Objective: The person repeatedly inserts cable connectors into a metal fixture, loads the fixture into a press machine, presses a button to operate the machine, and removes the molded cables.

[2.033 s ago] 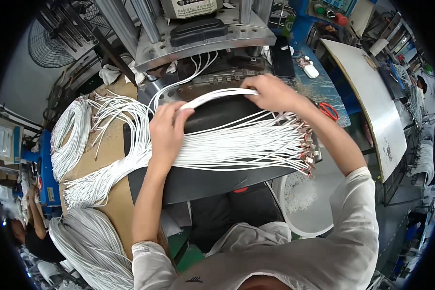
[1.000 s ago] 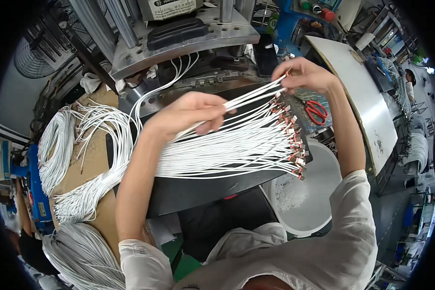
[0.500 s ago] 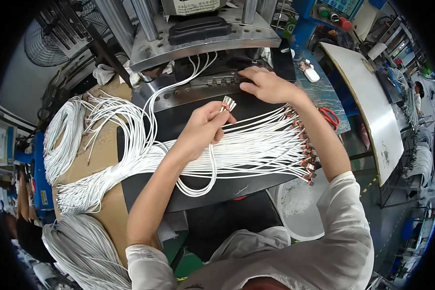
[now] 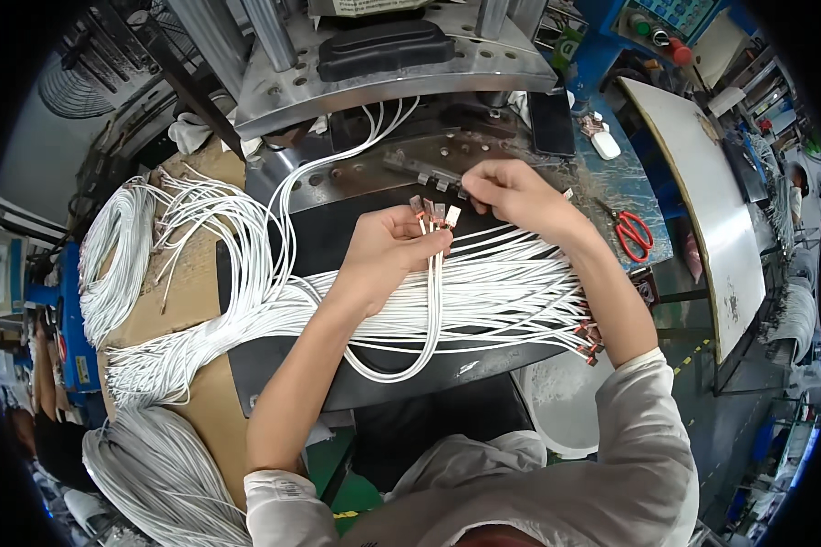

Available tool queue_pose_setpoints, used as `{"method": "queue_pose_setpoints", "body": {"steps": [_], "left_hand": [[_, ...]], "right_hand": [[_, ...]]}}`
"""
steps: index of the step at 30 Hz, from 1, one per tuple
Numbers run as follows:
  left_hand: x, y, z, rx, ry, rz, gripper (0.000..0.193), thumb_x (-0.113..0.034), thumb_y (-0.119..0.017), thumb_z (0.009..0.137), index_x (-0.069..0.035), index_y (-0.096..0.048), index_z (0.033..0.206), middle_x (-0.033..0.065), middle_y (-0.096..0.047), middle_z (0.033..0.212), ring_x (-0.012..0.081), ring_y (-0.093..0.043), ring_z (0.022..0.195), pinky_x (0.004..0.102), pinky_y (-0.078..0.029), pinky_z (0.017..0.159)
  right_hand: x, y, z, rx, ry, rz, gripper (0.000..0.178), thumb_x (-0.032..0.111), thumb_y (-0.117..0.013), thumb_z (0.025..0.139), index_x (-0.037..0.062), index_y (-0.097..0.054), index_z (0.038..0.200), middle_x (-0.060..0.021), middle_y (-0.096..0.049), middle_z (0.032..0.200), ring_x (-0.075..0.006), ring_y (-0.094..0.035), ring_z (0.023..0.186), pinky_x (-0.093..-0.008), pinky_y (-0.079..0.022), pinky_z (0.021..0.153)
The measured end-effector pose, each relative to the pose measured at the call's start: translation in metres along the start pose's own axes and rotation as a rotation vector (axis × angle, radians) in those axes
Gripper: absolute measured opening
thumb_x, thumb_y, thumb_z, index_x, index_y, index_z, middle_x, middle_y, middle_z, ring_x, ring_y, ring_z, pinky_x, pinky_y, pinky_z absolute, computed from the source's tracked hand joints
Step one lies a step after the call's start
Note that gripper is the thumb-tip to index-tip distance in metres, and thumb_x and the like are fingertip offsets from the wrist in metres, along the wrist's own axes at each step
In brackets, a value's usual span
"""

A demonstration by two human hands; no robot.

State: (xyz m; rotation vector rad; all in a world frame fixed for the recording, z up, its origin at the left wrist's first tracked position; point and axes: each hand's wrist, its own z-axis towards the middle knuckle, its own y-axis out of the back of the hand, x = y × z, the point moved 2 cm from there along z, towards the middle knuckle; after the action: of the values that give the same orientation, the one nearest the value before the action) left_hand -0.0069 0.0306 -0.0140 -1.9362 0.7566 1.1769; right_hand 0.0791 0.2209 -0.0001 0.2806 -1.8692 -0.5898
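Between its thumb and fingers my left hand (image 4: 390,253) pinches several white cables (image 4: 436,305) just below their flat metal ends. Those ends, with red bits at the base, fan out above the fingertips. My right hand (image 4: 520,196) is closed on the right end of a dark slotted metal bar (image 4: 426,177), held up in front of the press (image 4: 388,77). The two hands are close together but apart. Under them a thick bundle of white cables (image 4: 511,292) lies across the black work surface, its red-and-metal ends (image 4: 590,342) at the right.
Red-handled pliers (image 4: 631,235) lie on the blue bench at the right, near a white oval object (image 4: 605,144). Coiled cables (image 4: 119,260) rest on cardboard at the left. A white tub (image 4: 566,401) stands below the work surface, and a pale board (image 4: 693,201) is farther right.
My right hand has taken the slotted bar out of the press and drawn it toward me. My left hand has shifted slightly right, its cable ends now spread apart.
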Motion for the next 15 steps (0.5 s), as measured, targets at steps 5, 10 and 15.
{"method": "queue_pose_setpoints", "body": {"steps": [5,10,15], "left_hand": [[-0.001,-0.002,0.008,-0.045,0.014,0.125,0.017,-0.001,-0.073,0.085,0.002,-0.068,0.102,0.0036,-0.067,0.086,0.0083,-0.064,0.077,0.0232,-0.052,0.067],[0.002,-0.004,0.008,-0.041,0.008,0.159,0.017,-0.003,-0.074,0.085,0.002,-0.068,0.1,0.0037,-0.067,0.086,0.0076,-0.062,0.074,0.0228,-0.051,0.065],[-0.002,-0.005,0.004,-0.07,-0.013,0.052,0.017,-0.008,-0.075,0.087,0.002,-0.067,0.098,0.0041,-0.067,0.086,0.0085,-0.061,0.072,0.0229,-0.052,0.066]], "right_hand": [[-0.007,-0.011,0.005,0.065,0.055,0.617,0.026,0.024,-0.055,0.103,-0.0008,-0.063,0.104,-0.0014,-0.064,0.09,-0.0091,-0.059,0.082,-0.0254,-0.049,0.073],[-0.001,-0.019,0.0,0.05,0.116,0.56,0.026,0.023,-0.053,0.104,-0.0007,-0.063,0.108,-0.0013,-0.065,0.092,-0.0076,-0.059,0.08,-0.0236,-0.048,0.071],[0.008,-0.013,-0.011,0.08,0.032,0.479,0.025,0.022,-0.053,0.104,0.0,-0.062,0.11,-0.0005,-0.065,0.093,-0.0043,-0.056,0.08,-0.0214,-0.044,0.066]]}}
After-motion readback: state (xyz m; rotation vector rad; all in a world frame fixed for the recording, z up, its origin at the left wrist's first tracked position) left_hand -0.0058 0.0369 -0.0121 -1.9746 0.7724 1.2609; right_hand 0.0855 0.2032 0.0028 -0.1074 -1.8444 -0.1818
